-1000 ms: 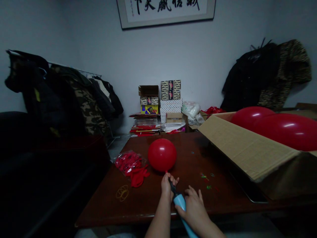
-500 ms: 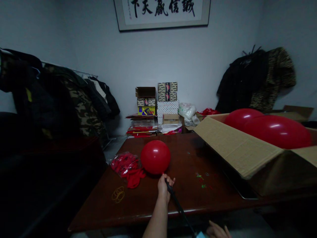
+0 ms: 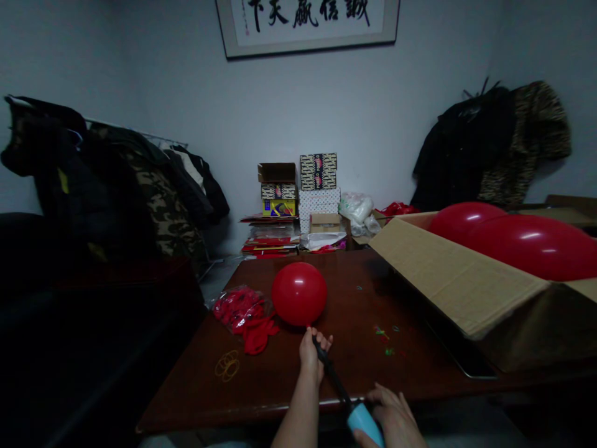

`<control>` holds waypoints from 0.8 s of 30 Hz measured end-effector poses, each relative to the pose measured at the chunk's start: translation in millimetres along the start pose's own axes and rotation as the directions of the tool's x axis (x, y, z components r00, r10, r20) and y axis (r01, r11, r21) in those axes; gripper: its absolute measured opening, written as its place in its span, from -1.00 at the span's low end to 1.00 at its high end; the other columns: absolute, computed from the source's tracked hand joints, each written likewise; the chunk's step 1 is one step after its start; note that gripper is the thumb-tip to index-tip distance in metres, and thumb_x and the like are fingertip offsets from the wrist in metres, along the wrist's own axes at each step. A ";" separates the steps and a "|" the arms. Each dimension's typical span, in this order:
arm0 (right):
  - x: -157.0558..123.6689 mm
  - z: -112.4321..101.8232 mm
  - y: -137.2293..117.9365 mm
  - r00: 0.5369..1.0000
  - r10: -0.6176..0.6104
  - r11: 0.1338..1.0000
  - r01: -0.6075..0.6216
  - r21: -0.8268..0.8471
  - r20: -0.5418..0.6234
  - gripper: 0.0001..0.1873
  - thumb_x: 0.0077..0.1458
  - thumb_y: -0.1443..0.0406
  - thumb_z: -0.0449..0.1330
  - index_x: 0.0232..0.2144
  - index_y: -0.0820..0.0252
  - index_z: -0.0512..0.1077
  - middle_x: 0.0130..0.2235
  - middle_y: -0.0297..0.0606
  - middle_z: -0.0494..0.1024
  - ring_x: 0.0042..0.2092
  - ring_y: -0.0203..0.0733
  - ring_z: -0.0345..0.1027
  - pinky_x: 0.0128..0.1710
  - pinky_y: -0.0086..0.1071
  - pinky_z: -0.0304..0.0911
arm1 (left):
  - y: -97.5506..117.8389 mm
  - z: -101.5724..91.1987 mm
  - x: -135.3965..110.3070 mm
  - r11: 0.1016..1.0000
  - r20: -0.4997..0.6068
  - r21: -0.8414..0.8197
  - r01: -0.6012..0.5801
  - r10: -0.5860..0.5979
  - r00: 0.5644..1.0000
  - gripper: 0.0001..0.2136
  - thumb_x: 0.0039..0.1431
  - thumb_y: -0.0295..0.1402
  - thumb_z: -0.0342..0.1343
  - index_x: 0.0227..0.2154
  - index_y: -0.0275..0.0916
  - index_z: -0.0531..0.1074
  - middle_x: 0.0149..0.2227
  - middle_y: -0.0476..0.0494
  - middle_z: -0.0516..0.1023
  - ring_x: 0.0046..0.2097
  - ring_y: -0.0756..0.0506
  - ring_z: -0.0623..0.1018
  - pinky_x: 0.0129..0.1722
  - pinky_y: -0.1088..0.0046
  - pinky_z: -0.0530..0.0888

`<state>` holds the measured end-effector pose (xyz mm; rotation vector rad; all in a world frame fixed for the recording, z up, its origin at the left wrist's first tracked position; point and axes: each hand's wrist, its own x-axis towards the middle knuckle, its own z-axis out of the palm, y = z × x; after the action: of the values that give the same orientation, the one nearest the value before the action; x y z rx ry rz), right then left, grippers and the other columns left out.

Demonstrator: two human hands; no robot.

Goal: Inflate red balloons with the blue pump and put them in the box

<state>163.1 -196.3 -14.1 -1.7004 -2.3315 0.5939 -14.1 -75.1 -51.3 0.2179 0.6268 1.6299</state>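
Observation:
A round, inflated red balloon [image 3: 299, 294] stands over the table, its neck pointing down toward me. My left hand [image 3: 313, 351] pinches that neck together with the black nozzle end of a hand balloon pump [image 3: 333, 376]. From there the pump slants down to the right, and its light blue part [image 3: 364, 424] shows at the bottom edge. Around this blue part my right hand [image 3: 394, 414] is closed, thumb on the near side and fingers on the far side. Left of the balloon lie a clear bag of uninflated red balloons [image 3: 239, 306] and several loose ones [image 3: 257, 334].
Yellow rubber bands [image 3: 227, 366] lie on the dark wooden table [image 3: 196, 398]. Small green and red bits [image 3: 383, 336] are scattered right of centre. An open cardboard box [image 3: 459, 274] with big red balloons [image 3: 536, 246] occupies the right side, a flat dark device [image 3: 466, 358] below it.
My right hand has come up and forward with the blue part of the pump, nearer my left hand. The view has shifted slightly. The balloon looks about the same size.

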 end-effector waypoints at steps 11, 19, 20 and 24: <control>54.5 -6.8 -38.1 0.993 0.025 0.999 -0.022 0.028 -0.115 -0.54 -0.03 0.02 0.01 -0.29 0.24 0.46 -0.01 -0.08 0.36 0.14 0.06 0.02 0.16 -0.06 -0.31 | -2.3 -4.4 6.5 1.000 0.019 -0.013 0.000 0.001 1.000 -0.72 0.03 -0.17 0.09 -0.56 -0.22 0.18 -0.68 0.14 0.18 -0.66 0.09 0.18 -0.23 0.24 0.40; 68.1 2.3 -38.9 0.992 0.052 0.999 -0.054 -0.010 -0.118 -0.52 -0.05 0.02 0.02 -0.24 0.24 0.44 -0.01 -0.06 0.36 0.15 0.09 0.01 0.16 -0.05 -0.33 | -0.6 -2.4 7.4 1.000 0.001 -0.005 -0.031 0.031 1.000 -0.70 0.01 -0.15 0.10 -0.59 -0.22 0.17 -0.70 0.16 0.14 -0.68 0.10 0.14 -0.24 0.23 0.40; 64.7 4.0 -37.6 0.991 0.050 0.998 -0.053 -0.017 -0.122 -0.52 -0.05 0.02 0.02 -0.23 0.25 0.44 -0.01 -0.05 0.36 0.15 0.09 0.00 0.16 -0.05 -0.34 | -1.1 -2.5 7.1 1.000 0.005 -0.007 -0.030 0.030 1.000 -0.71 0.02 -0.16 0.10 -0.59 -0.22 0.17 -0.70 0.16 0.14 -0.68 0.10 0.14 -0.24 0.23 0.39; 43.0 5.6 -28.3 0.991 0.016 0.999 -0.021 -0.037 -0.132 -0.53 -0.03 0.03 0.03 -0.22 0.25 0.43 0.00 -0.05 0.35 0.16 0.07 -0.02 0.17 -0.06 -0.37 | -2.1 -3.5 6.3 0.999 0.008 -0.024 -0.047 0.047 0.999 -0.73 0.05 -0.21 0.08 -0.59 -0.22 0.17 -0.70 0.16 0.16 -0.68 0.10 0.15 -0.19 0.22 0.39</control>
<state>122.6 -164.1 -10.3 -1.7242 -2.2510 0.4290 -15.1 -69.9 -56.6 0.2233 0.5993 1.6800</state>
